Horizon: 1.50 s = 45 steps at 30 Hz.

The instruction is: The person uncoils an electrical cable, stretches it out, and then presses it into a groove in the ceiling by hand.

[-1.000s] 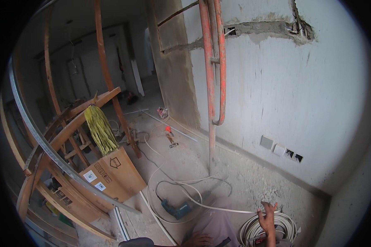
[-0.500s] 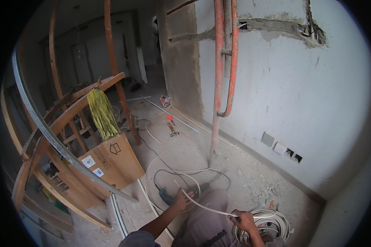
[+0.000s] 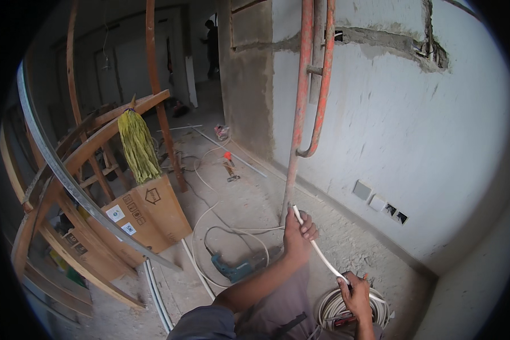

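My left hand [image 3: 298, 233] is raised in front of me, its fingers closed round a white cable [image 3: 322, 255] near the free end. The cable runs down and to the right into my right hand [image 3: 357, 294], which grips it lower down. Under my right hand lies a coil of the same white cable [image 3: 333, 309] on the dusty floor. A teal power drill [image 3: 232, 270] rests on the floor just left of my left forearm, with its white cord looping around it.
An orange metal pipe frame [image 3: 300, 113] stands against the grey plastered wall with open socket boxes [image 3: 379, 202]. A cardboard box [image 3: 147, 218], curved wooden frames [image 3: 79, 170] and a yellow mop head [image 3: 137, 144] stand to the left. A person stands in the far doorway [image 3: 211, 45].
My left hand has risen from low near the floor and drawn the cable end upward. My right hand has stayed at the coil, and the view has tilted slightly.
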### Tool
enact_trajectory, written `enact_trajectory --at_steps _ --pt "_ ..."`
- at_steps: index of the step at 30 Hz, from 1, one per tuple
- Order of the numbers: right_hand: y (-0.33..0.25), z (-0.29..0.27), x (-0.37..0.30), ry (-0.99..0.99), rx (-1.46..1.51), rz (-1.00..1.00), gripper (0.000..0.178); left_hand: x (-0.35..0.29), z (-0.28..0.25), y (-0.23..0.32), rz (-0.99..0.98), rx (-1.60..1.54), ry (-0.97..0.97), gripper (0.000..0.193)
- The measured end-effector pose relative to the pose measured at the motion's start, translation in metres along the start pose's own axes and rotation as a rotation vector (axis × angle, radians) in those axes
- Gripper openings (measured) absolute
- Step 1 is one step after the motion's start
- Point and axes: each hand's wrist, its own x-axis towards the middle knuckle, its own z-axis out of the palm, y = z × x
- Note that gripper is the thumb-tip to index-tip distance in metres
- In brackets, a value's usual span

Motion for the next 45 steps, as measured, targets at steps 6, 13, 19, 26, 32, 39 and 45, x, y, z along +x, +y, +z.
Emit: enact_trajectory --at_steps 6,13,19,26,32,39,45 --pt "0.009 -0.013 -0.001 0.161 -0.001 -0.071 0.027 0.014 0.039 0.038 0.028 -0.005 -0.201 0.041" --pt "0.008 -0.028 0.007 0.222 0.011 -0.055 0.03 0.019 0.043 0.04 0.201 0.39 -0.304 0.034" --pt "0.029 -0.062 -0.002 0.061 -0.025 0.002 0.028 -0.001 0.054 0.054 1.27 1.958 -1.042 0.024" --pt "-0.006 -0.06 0.006 -0.004 -0.046 -0.068 0.024 0.007 0.047 0.052 0.969 2.394 -1.674 0.023" --pt "-0.004 -0.052 0.042 0.108 -0.25 -0.046 0.028 0.037 0.068 0.039 0.902 2.438 -1.622 0.023" --pt "0.031 -0.065 0.098 0.131 -0.255 -0.103 0.037 0.08 0.077 0.062 0.969 2.486 -1.388 0.025" --pt "0.064 -0.057 0.094 0.124 -0.384 -0.067 0.039 0.078 0.063 0.107 0.985 2.574 -1.373 0.028"
